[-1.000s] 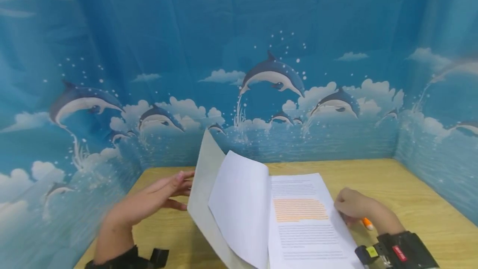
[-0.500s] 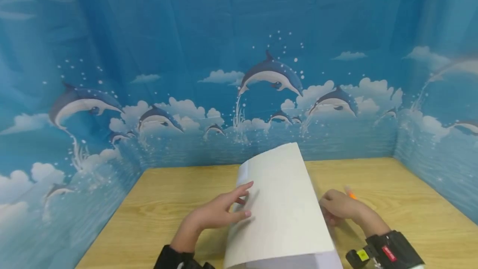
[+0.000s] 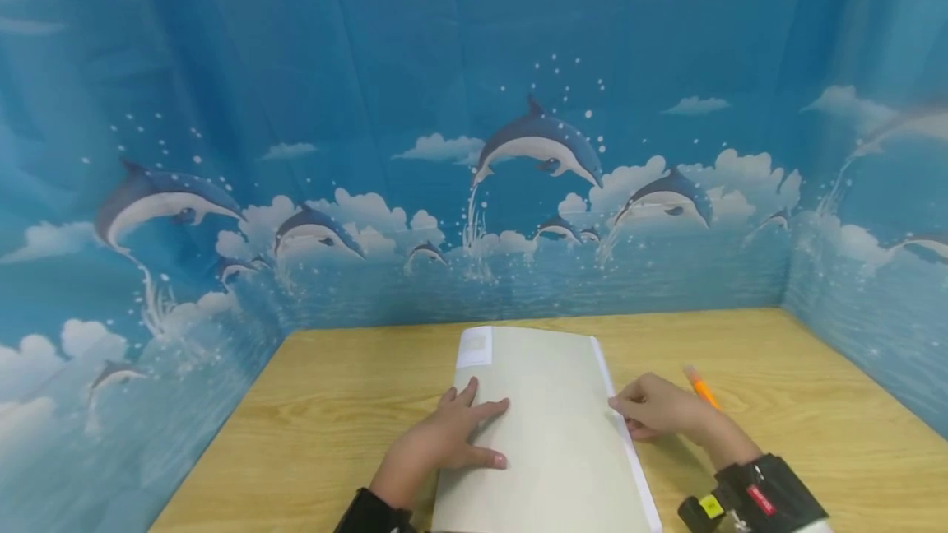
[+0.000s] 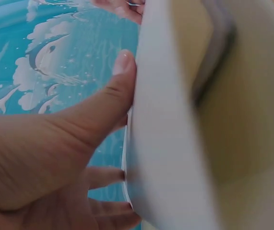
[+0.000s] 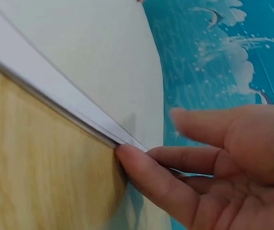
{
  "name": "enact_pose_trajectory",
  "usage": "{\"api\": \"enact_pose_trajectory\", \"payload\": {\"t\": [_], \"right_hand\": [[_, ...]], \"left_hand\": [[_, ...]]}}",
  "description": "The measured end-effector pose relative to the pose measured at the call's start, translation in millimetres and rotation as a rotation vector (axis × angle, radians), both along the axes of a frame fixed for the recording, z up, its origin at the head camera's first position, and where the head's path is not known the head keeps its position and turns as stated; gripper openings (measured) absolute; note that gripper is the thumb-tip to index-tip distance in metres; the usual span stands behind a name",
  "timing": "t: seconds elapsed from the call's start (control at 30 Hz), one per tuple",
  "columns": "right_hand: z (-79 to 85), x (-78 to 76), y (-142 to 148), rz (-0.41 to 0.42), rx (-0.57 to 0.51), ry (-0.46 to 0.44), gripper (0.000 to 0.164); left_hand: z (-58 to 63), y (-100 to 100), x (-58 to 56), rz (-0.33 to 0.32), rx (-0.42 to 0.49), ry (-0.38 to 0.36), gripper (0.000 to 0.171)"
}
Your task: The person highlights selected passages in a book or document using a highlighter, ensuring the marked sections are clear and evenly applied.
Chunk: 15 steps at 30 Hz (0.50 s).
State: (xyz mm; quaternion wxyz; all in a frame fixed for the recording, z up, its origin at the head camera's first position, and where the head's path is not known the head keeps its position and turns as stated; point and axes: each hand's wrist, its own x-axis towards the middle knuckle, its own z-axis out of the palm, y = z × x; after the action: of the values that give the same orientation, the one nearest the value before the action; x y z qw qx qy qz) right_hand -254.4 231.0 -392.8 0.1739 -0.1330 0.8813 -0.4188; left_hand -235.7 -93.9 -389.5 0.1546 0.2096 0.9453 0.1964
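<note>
A booklet (image 3: 555, 442) with a plain pale cover lies closed on the table, a small printed label (image 3: 475, 346) at its top left. White page edges show along its right side. In the head view my left hand (image 3: 453, 439) rests on the left part of the cover with its fingers spread. The left wrist view has the thumb (image 4: 115, 88) against the pale, curved cover (image 4: 163, 120). At the booklet's right edge, my right hand (image 3: 659, 406) pinches the page margin. In the right wrist view its fingertips (image 5: 131, 152) meet at the white edge strip (image 5: 65, 91).
An orange pen (image 3: 700, 387) lies on the wooden table (image 3: 807, 401), just beyond my right hand. Blue dolphin-print sheeting (image 3: 415, 146) encloses the table at the back and both sides. Each wrist wears a black strap (image 3: 770, 500).
The booklet's raised cover and pages have swung over from left to right and now lie down. My left hand has moved right onto the cover; the right hand has shifted slightly left.
</note>
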Motion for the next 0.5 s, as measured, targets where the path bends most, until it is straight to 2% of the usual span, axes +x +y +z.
{"api": "enact_pose_trajectory", "payload": {"t": [0.1,0.23,0.37,0.5], "right_hand": [[-1.9,1.2,-5.6,0.06,0.065,0.118,0.029],[-4.9,5.8,-15.8,0.091,0.163,0.25,0.045],[-6.1,11.4,-24.6,0.065,0.239,0.323,0.045],[-6.5,13.1,-29.0,0.025,0.286,0.352,0.046]], "left_hand": [[2.1,2.5,2.8,0.026,-0.029,0.008,0.077],[4.6,7.0,8.1,0.035,-0.086,0.036,0.078],[2.3,12.2,11.3,0.043,-0.17,0.069,0.078],[-0.6,17.8,9.8,0.064,-0.251,0.085,0.078]]}}
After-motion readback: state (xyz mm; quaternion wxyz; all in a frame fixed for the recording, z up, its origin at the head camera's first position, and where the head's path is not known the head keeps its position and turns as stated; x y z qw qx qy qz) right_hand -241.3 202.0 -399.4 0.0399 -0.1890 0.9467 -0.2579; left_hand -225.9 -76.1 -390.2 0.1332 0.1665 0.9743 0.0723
